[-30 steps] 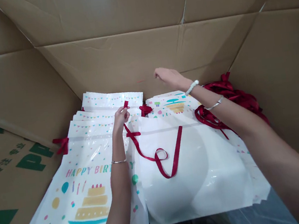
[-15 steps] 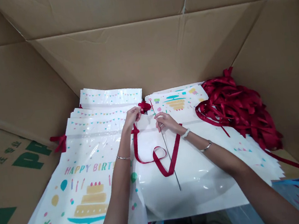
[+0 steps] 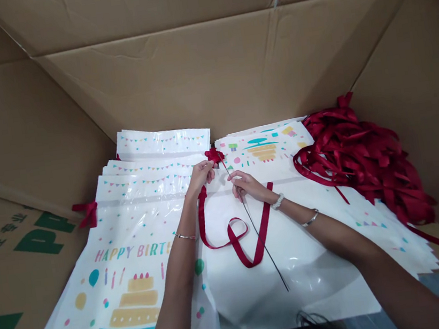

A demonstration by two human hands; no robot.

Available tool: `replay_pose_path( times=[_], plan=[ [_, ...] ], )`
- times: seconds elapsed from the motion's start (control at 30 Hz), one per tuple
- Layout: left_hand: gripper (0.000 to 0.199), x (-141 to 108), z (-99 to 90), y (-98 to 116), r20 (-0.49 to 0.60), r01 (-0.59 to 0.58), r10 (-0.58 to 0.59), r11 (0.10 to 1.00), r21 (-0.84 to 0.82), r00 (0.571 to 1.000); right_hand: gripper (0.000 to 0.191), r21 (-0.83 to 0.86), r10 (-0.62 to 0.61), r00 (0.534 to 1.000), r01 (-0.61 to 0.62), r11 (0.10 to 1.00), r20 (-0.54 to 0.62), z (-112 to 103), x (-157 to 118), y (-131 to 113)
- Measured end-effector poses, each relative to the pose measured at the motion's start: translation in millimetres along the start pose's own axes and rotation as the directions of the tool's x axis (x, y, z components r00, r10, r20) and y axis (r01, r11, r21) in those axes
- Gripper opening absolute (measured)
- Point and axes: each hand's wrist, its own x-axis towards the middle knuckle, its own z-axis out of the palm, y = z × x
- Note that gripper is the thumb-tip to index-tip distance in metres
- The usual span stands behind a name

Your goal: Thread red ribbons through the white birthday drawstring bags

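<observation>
My right hand (image 3: 245, 184) pinches a thin dark rod (image 3: 263, 247) that slants across the white bag (image 3: 292, 284) in front of me. Its upper end, where some red shows, reaches the bunched red ribbon (image 3: 214, 155) at the back edge. My left hand (image 3: 203, 175) is closed in a pinch just below that bunch; what its fingertips grip is too small to make out. Another length of red ribbon (image 3: 252, 260) comes out near my left wrist and lies looped over the white bag, passing by the rod.
On the left is a stack of printed birthday bags (image 3: 128, 241), with a ribbon bow (image 3: 86, 213) at its edge. Another printed panel (image 3: 264, 150) lies at the back. A heap of red ribbons (image 3: 368, 155) sits on the right. Cardboard walls (image 3: 176, 84) enclose three sides.
The rod's lower end has swung to the right and nearer to me. Both hands sit slightly lower and farther right in the picture, and the view has shifted a little.
</observation>
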Motion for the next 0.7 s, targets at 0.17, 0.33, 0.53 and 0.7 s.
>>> replay_pose_path(
  times=[0.17,0.33,0.53,0.7],
  plan=[
    [0.043,-1.6,1.1,3.5,-0.009,0.037,-0.037,0.999,0.011,0.999,0.039,-0.02,0.015,0.999,-0.014,1.0,0.03,3.6,-3.3,-4.3],
    [0.043,-1.5,1.5,4.4,-0.017,0.05,-0.049,0.999,0.007,0.999,0.038,-0.024,0.003,0.999,-0.002,1.0,0.042,3.9,-3.5,-2.4],
    [0.044,-1.4,1.0,3.1,0.003,0.044,-0.044,0.999,0.002,0.999,0.036,-0.032,-0.003,0.998,0.005,0.999,0.068,2.9,-3.1,0.3],
    [0.045,-2.2,-0.8,5.1,0.017,0.043,-0.043,0.999,-0.023,0.999,0.038,-0.039,0.018,0.997,-0.015,0.999,0.078,5.1,-6.2,-5.0]
  ],
)
